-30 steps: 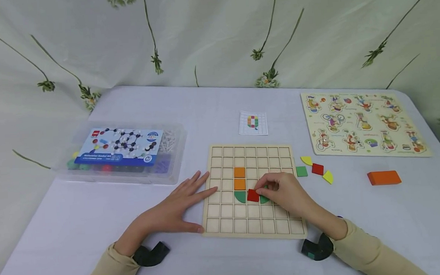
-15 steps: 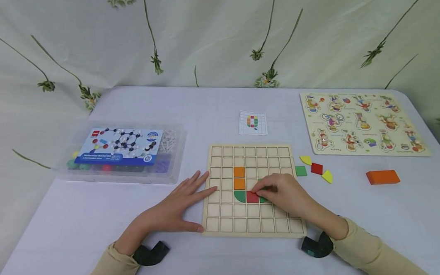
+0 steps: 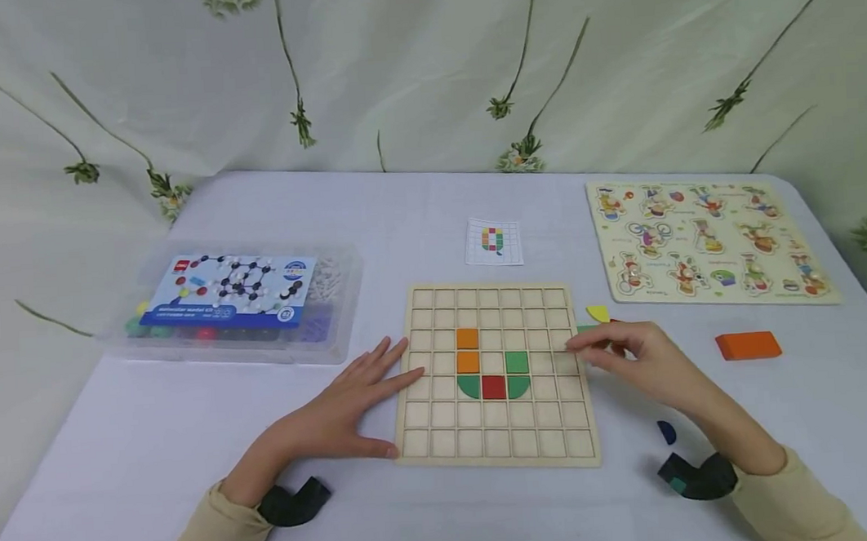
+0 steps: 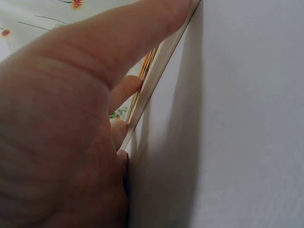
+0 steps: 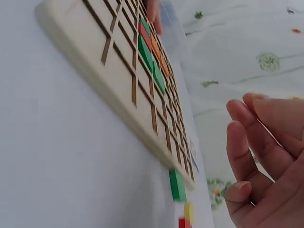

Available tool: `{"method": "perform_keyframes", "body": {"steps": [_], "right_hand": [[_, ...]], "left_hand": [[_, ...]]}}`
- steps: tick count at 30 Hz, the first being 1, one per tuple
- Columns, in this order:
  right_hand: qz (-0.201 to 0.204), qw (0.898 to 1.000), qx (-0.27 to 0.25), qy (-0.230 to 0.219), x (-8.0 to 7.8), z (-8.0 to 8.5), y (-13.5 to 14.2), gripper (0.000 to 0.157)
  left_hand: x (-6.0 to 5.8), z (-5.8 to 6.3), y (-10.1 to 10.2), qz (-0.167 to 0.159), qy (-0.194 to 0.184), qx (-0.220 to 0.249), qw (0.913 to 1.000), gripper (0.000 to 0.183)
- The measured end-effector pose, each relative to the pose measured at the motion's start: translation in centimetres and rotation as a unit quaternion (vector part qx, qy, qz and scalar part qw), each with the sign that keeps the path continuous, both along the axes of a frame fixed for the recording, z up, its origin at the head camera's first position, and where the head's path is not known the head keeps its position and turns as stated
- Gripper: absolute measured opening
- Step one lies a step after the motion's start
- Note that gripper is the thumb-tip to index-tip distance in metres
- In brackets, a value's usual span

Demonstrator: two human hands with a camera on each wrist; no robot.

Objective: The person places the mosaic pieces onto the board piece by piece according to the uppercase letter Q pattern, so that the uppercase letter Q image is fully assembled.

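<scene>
A wooden grid board [image 3: 442,443] lies mid-table. Set into its cells are orange squares [image 3: 468,362], a red square [image 3: 494,387], a green square [image 3: 517,362] and two green quarter-round pieces [image 3: 519,387]. Spread fingers of my left hand [image 3: 331,419] rest on the board's left edge, the thumb at its lower corner. My right hand [image 3: 652,365] hovers at the right edge, thumb and forefinger close together, holding nothing visible. Beyond it are a loose green square [image 5: 177,186], a yellow quarter-round [image 3: 598,314] and a red piece [image 5: 184,223], partly hidden in the head view.
A pattern card [image 3: 494,242] lies behind the board. At back right is a picture puzzle board [image 3: 712,244], with an orange block [image 3: 749,345] in front of it. The molecular model kit box [image 3: 232,301] stands left. A dark blue half-round piece [image 3: 666,432] lies near my right wrist.
My right hand has let go of the red square, which now sits flat in its cell, and has moved right to the board's edge. My left hand has stayed in place.
</scene>
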State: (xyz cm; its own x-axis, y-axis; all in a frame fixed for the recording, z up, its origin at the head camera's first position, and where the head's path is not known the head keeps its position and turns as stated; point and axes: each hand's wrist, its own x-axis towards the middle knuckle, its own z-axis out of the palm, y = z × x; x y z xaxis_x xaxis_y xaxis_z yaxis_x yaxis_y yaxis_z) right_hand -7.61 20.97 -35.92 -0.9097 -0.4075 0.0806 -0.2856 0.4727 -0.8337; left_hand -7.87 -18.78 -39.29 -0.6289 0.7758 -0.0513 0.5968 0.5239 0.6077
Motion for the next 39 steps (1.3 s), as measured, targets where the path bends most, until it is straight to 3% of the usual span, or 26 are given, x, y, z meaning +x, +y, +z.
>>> {"method": "perform_keyframes", "body": {"steps": [3, 7, 12, 16, 22, 26, 39], "right_hand": [[-0.024, 1.0, 0.004, -0.005, 1.0, -0.2, 2.9, 0.017], [-0.091, 0.996, 0.023, -0.012, 2.1, -0.9, 5.3, 0.021], [-0.171, 0.982, 0.079, -0.011, 1.8, -2.2, 5.7, 0.03], [-0.203, 0.971, 0.129, 0.002, 0.9, -2.5, 4.9, 0.036], [-0.224, 0.96, 0.17, 0.015, 0.7, -2.7, 4.5, 0.031], [-0.226, 0.959, 0.169, 0.023, 0.8, -2.9, 4.6, 0.024], [-0.225, 0.956, 0.178, 0.055, 0.5, -3.1, 3.9, 0.024]], "left_hand": [[0.1, 0.1, -0.2, 0.002, 0.001, -0.001, 1.0, 0.092], [0.0, 0.1, -0.4, 0.005, 0.002, -0.001, 1.0, 0.092], [0.0, -0.2, -0.6, 0.006, 0.002, 0.009, 0.9999, 0.091], [0.0, -0.6, -0.7, 0.002, 0.007, 0.015, 0.9999, 0.091], [0.0, -0.6, -0.5, -0.003, 0.013, 0.013, 0.9998, 0.091], [-0.1, -0.5, -0.4, -0.001, 0.012, 0.005, 0.9999, 0.092], [-0.1, -0.4, -0.3, -0.006, 0.008, 0.007, 0.9999, 0.092]]}}
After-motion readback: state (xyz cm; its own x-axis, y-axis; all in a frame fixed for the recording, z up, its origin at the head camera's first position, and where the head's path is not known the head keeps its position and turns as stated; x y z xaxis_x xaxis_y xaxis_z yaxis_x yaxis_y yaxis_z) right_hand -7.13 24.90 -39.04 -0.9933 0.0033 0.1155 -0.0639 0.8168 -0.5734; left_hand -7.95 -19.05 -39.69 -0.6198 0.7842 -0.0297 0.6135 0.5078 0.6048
